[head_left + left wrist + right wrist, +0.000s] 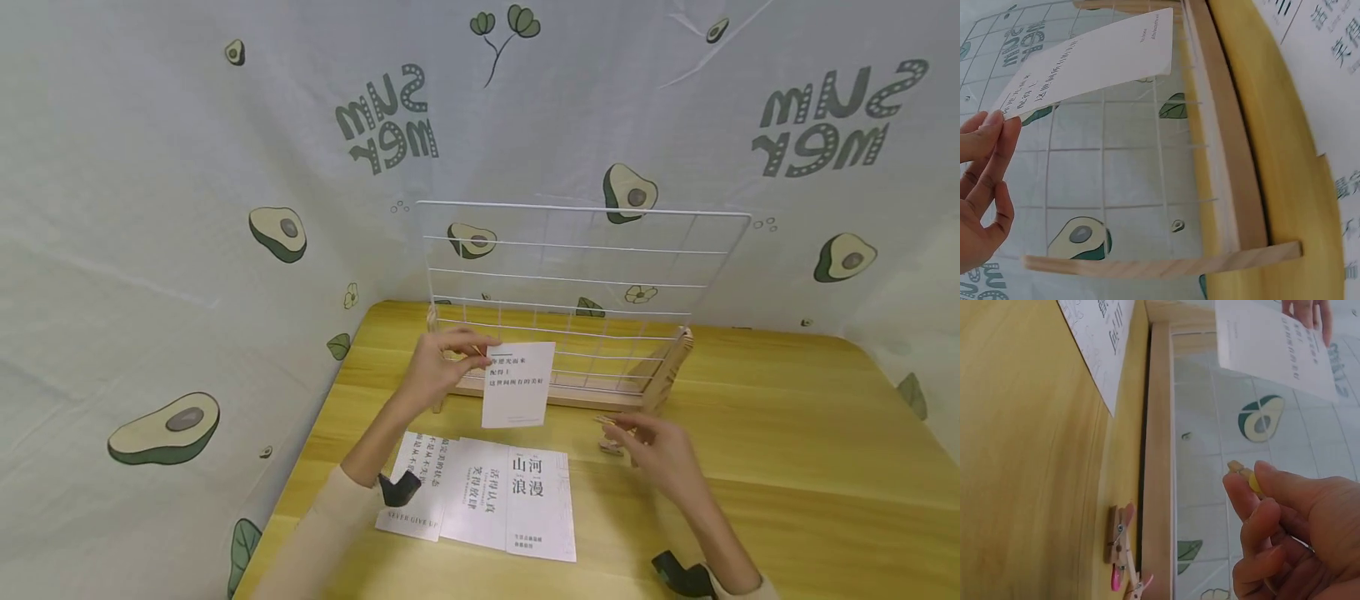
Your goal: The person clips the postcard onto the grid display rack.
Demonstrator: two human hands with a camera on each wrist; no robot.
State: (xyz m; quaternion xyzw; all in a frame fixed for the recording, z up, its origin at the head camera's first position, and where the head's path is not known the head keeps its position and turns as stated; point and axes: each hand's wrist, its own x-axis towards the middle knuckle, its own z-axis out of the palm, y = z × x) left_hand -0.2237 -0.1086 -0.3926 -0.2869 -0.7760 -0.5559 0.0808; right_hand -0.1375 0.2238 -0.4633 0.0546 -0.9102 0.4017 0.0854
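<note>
A white card [519, 387] printed with dark characters is pinched at its upper left edge by my left hand [444, 367], in front of a white wire grid [570, 292] set in a wooden stand. My right hand [651, 446] pinches a small wooden clothespin [1239, 469] with a yellow part between thumb and forefinger, seen in the right wrist view. Below that hand, more clothespins [1121, 544] with pink parts lie on the table by the stand's base. The left wrist view shows the card [1097, 59] tilted before the grid.
Several printed cards [474, 492] lie side by side on the wooden table [750, 417], left of my right hand. The stand's wooden foot [666, 367] juts forward on the right. A pale curtain [187, 292] with avocado prints hangs behind and at the left.
</note>
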